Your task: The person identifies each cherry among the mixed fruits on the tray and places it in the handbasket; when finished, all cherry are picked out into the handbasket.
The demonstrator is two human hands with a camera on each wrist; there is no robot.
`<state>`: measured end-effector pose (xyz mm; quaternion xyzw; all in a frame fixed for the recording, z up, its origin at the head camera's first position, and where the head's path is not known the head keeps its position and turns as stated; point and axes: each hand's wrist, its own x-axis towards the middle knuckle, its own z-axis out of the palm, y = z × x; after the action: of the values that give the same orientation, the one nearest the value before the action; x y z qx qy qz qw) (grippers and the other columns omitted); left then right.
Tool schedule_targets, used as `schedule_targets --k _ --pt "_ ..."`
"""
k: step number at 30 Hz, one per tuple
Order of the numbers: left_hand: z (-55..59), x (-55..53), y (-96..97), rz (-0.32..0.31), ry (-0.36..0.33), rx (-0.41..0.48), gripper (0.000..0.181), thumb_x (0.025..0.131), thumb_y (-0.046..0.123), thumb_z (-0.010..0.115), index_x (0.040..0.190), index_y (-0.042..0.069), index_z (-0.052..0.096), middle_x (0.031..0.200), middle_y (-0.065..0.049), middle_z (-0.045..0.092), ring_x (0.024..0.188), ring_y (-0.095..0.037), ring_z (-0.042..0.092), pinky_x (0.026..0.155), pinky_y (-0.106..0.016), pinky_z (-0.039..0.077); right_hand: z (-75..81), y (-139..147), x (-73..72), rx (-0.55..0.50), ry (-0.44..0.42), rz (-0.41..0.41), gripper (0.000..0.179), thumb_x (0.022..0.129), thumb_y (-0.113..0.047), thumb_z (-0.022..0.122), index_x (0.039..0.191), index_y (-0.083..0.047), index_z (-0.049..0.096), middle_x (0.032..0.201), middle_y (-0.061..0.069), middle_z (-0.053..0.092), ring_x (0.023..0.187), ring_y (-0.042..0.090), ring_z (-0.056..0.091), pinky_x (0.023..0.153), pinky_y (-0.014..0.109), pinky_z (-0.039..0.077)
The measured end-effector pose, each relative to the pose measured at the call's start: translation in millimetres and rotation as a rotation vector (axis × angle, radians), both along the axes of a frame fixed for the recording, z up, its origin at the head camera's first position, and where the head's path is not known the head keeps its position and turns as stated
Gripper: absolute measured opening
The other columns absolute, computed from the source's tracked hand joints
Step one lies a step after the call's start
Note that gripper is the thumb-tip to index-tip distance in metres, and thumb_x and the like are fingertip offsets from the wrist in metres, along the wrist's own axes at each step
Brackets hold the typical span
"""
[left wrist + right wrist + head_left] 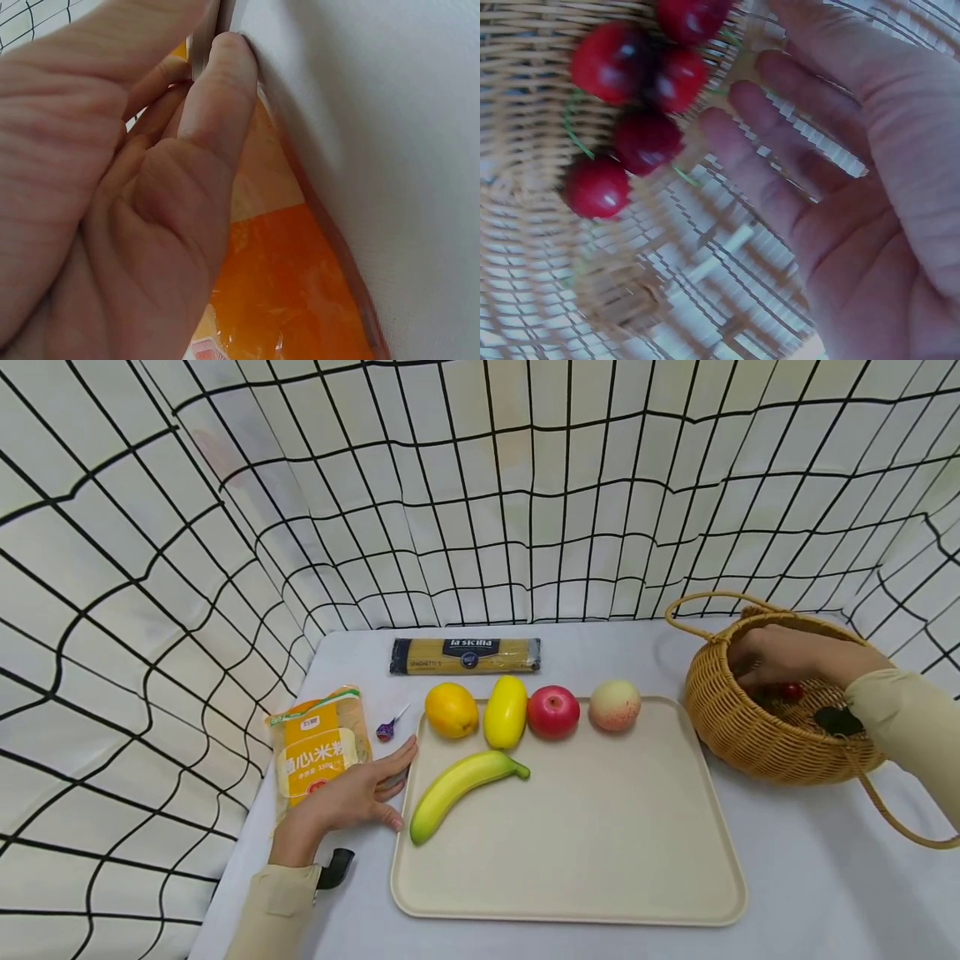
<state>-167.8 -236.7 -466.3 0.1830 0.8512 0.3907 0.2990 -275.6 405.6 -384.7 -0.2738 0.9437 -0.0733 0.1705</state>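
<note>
My left hand (pixel 348 797) rests its fingertips and thumb against the left rim of a beige tray (pixel 585 860), fingers spread. On the tray lie a banana (pixel 461 789), an orange lemon-like fruit (pixel 452 710), a yellow oval fruit (pixel 506 712), a red apple (pixel 553 712) and a peach (pixel 615 706). Inside a wicker basket (pixel 750 735) at the right, my right hand (pixel 795 653) reaches down. The right wrist view shows its fingers loosely extended beside several red cherries (pixel 649 141), apparently holding nothing; the thumb is partly out of frame.
A packet of orange-labelled rice noodles (pixel 318 743) and a lollipop (pixel 386 729) lie left of the tray. Behind it is a spaghetti pack (pixel 465 657). One basket handle (pixel 900 827) hangs toward the front right. Black netting (pixel 480 493) over white cloth surrounds the table.
</note>
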Motion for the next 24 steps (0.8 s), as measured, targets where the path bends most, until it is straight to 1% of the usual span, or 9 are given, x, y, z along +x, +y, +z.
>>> schedule_targets --k 7,12,14,16,17,19,21,23,24 --pt "-2.2 4.4 -4.6 0.016 0.002 -0.009 0.120 0.078 0.022 0.092 0.172 0.015 0.018 0.182 -0.007 0.006 0.150 -0.035 0.051 0.117 -0.039 0.050 37.6 -2 13.0 -0.042 -0.008 -0.069 0.021 0.096 -0.024 0.082 0.116 -0.020 0.080 0.114 -0.002 0.080 0.098 0.010 0.074 0.081 0.025 0.062" --pt "-2.3 6.7 -6.7 0.015 0.006 -0.012 0.120 0.078 0.023 0.093 0.172 0.016 0.019 0.182 -0.006 0.006 0.150 -0.034 0.051 0.117 -0.038 0.050 59.0 -2 34.6 -0.057 0.128 -0.206 0.032 0.097 -0.027 0.082 0.127 -0.016 0.078 0.121 0.006 0.080 0.102 0.019 0.076 0.078 0.020 0.058" --pt "-1.8 7.1 -7.7 0.015 0.011 -0.014 0.120 0.078 0.023 0.093 0.172 0.015 0.019 0.181 -0.007 0.007 0.149 -0.033 0.052 0.117 -0.038 0.050 63.7 -3 45.0 -0.085 0.197 -0.253 0.034 0.097 -0.025 0.081 0.129 -0.013 0.078 0.124 0.012 0.079 0.107 0.027 0.074 0.083 0.029 0.062" --pt "-1.2 6.0 -7.3 0.009 0.022 -0.014 0.120 0.078 0.023 0.093 0.172 0.014 0.018 0.181 -0.008 0.007 0.149 -0.033 0.052 0.117 -0.039 0.050 66.7 -4 56.5 -0.131 0.266 -0.295 0.034 0.097 -0.025 0.082 0.128 -0.014 0.078 0.126 0.014 0.079 0.109 0.013 0.070 0.083 0.020 0.058" --pt "-0.7 5.2 -6.4 0.006 0.028 -0.014 0.120 0.078 0.023 0.092 0.172 0.014 0.018 0.181 -0.008 0.008 0.149 -0.033 0.052 0.117 -0.040 0.050 68.1 -5 63.1 -0.155 0.293 -0.314 0.034 0.097 -0.026 0.082 0.129 -0.014 0.077 0.128 0.015 0.077 0.111 0.014 0.067 0.083 0.017 0.056" --pt "-0.2 2.4 -3.7 -0.002 0.037 -0.014 0.120 0.078 0.024 0.092 0.172 0.014 0.018 0.181 -0.009 0.008 0.149 -0.033 0.052 0.117 -0.039 0.049 69.3 -10 77.0 -0.238 0.308 -0.340 0.035 0.097 -0.024 0.082 0.131 -0.015 0.076 0.132 0.015 0.074 0.110 0.000 0.062 0.084 0.010 0.054" --pt "0.5 0.3 -0.8 -0.004 0.036 -0.013 0.119 0.079 0.024 0.092 0.172 0.013 0.018 0.181 -0.008 0.009 0.149 -0.033 0.052 0.117 -0.039 0.049 67.9 -18 88.3 -0.313 0.311 -0.343 0.035 0.096 -0.023 0.083 0.131 -0.019 0.076 0.136 0.009 0.071 0.101 -0.015 0.056 0.074 -0.002 0.044" --pt "0.7 0.1 0.4 0.001 0.024 -0.009 0.120 0.079 0.023 0.092 0.172 0.013 0.017 0.181 -0.008 0.009 0.150 -0.033 0.051 0.117 -0.039 0.049 64.1 -33 98.7 -0.387 0.294 -0.321 0.037 0.096 -0.019 0.083 0.132 -0.022 0.075 0.138 0.002 0.068 0.101 -0.013 0.061 0.075 -0.001 0.048" --pt "0.7 0.5 0.2 0.004 0.018 -0.012 0.120 0.079 0.023 0.092 0.172 0.014 0.017 0.181 -0.008 0.009 0.150 -0.034 0.051 0.117 -0.039 0.050 61.0 -42 103.3 -0.419 0.294 -0.299 0.038 0.094 -0.016 0.084 0.131 -0.025 0.075 0.136 -0.002 0.069 0.097 -0.018 0.059 0.074 0.000 0.050"
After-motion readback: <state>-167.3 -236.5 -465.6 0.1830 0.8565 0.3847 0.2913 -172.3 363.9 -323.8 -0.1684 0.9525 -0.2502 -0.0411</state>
